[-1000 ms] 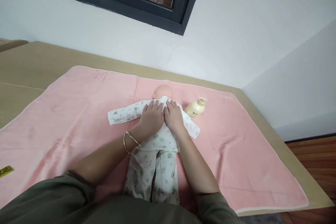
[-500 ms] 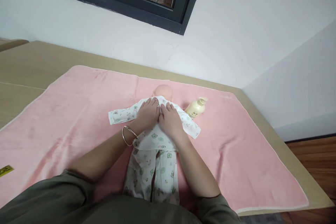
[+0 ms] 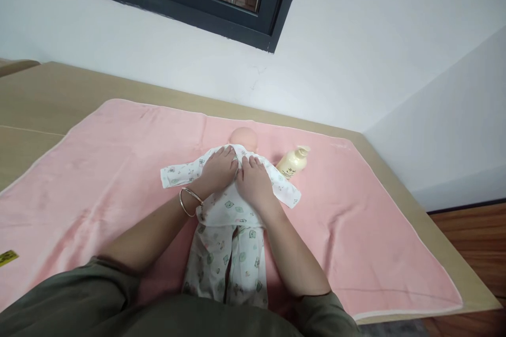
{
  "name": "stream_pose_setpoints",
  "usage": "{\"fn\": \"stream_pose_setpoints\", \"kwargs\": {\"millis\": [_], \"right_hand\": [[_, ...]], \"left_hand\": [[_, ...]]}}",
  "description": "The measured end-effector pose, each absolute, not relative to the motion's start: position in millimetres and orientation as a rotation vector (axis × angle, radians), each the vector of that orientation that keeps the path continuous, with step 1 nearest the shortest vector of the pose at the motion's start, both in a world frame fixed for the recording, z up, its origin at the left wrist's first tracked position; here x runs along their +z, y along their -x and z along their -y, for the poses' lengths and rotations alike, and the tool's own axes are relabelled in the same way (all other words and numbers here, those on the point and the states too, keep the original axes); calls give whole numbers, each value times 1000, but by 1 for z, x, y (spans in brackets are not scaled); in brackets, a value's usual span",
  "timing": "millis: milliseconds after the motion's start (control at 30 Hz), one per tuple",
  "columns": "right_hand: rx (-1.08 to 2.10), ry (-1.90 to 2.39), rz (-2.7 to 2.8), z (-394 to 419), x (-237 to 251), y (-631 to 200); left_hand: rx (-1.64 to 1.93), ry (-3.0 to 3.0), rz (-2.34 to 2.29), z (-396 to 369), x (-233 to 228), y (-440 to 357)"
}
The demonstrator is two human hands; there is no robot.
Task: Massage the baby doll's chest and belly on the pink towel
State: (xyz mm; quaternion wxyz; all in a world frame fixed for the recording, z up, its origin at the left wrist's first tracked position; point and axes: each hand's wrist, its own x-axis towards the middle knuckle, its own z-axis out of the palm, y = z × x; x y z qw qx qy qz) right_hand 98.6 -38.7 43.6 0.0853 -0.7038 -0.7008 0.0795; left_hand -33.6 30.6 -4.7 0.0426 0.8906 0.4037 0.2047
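A baby doll (image 3: 244,138) lies on the pink blanket (image 3: 130,152), only its bald head showing above its clothes. It wears a white printed top (image 3: 225,209) and matching trousers (image 3: 247,263), with the sleeves spread to both sides. My left hand (image 3: 220,169) rests flat on the upper left of the top, fingers stretched toward the head. Beside it my right hand (image 3: 255,181) lies flat on the upper right, its fingers slightly apart. Neither hand grips anything that I can see. A cream pump bottle (image 3: 293,162) leans just beyond the right sleeve.
The blanket covers most of a wooden table (image 3: 79,81) set against a white wall (image 3: 332,52). A dark window frame (image 3: 253,26) is above. At the far left lies a small yellow label (image 3: 8,257). Brown wood (image 3: 474,237) shows past the table's right edge.
The whole view has shifted slightly, so things appear a little further left. Both hands stay on the doll's top in nearly the same place.
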Motion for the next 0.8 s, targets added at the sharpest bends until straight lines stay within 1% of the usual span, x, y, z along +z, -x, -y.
{"fn": "stream_pose_setpoints", "kwargs": {"millis": [167, 300, 433, 600, 667, 800], "right_hand": [[294, 2050, 2067, 26, 39, -113], [327, 2085, 1985, 16, 31, -119], [389, 2052, 1966, 13, 29, -129], [520, 1963, 1957, 8, 32, -148], [452, 2008, 1957, 10, 32, -142], [163, 2147, 1986, 28, 34, -107]], "left_hand": [[634, -2615, -1412, -26, -13, 27], [634, -2588, -1446, -22, -13, 25], [627, -2595, -1430, -19, -6, 28], [515, -2621, -1480, -10, 8, 32], [492, -2643, -1472, -9, 12, 33], [495, -2760, -1271, -17, 13, 36]]}}
